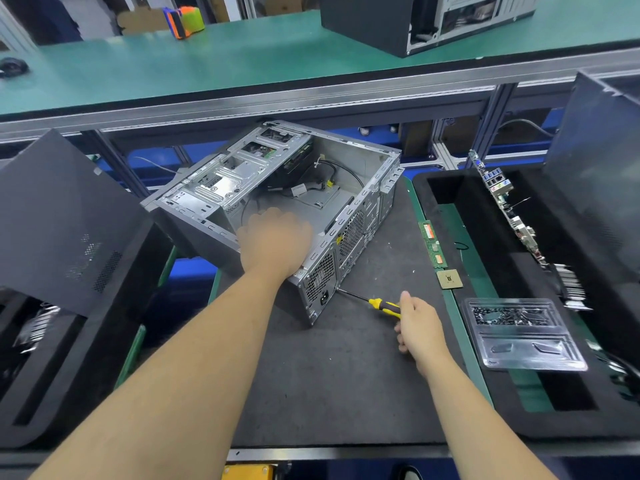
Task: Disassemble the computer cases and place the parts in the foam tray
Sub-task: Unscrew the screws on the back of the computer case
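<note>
An open grey computer case (349, 174) lies on its side on the dark mat, its inside mostly bare apart from black cables (332, 168) and a drive cage (242, 168). My left hand (275, 242) reaches into the case at its near rim; what its fingers do is hidden. My right hand (417, 327) grips the yellow-and-black handle of a screwdriver (379, 304), whose tip touches the case's rear corner. The black foam tray (467, 393) on the right holds a motherboard (512, 216) standing on edge.
A RAM stick (433, 245) and a CPU (449, 279) lie on the foam tray's left edge. A clear plastic box with screws (519, 332) sits on the tray. Black case panels stand at far left (59, 216) and right (595, 161). Another case (415, 22) stands on the green shelf.
</note>
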Motion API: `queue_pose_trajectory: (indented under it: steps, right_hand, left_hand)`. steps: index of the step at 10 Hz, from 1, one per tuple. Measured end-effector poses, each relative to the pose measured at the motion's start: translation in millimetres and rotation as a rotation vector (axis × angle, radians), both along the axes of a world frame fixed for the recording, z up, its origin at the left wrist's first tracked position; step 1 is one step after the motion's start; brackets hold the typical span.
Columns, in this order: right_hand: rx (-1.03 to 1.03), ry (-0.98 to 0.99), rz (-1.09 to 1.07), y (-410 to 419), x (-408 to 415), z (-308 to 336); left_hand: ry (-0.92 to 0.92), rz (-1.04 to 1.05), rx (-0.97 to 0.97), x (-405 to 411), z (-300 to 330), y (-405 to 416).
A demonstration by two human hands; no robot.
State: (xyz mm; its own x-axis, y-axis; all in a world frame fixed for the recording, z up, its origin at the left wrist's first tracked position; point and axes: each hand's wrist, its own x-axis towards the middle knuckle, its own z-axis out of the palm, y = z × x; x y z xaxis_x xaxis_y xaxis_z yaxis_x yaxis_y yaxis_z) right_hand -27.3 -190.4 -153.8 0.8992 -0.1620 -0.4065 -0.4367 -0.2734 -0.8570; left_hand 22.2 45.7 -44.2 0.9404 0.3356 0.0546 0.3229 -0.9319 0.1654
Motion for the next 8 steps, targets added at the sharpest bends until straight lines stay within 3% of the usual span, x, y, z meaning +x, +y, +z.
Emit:
queue_pose_trajectory:
  steps: [2,4,6,8]
  right_hand:
    - [-0.052,-0.215,0.034,-3.1,-1.7,0.5]
    - [0.195,-0.162,-0.017,0.2,-1.7,1.3]
    - [0.082,0.04,-0.013,-2.1,2.1,-4.5]
    - [0.034,-0.185,0.02,-2.6,-1.9,-1.0]
  left_hand:
    - [-0.002,0.0,0.002,0.5,0.2,-0.3]
    - [-0.008,-0.001,0.006,0.6,-0.6,0.3]
    - [-0.01,-0.001,0.001,0.9,-1.5,0.4]
    - [-0.009,0.001,-0.001,0.8,-1.1,-0.1]
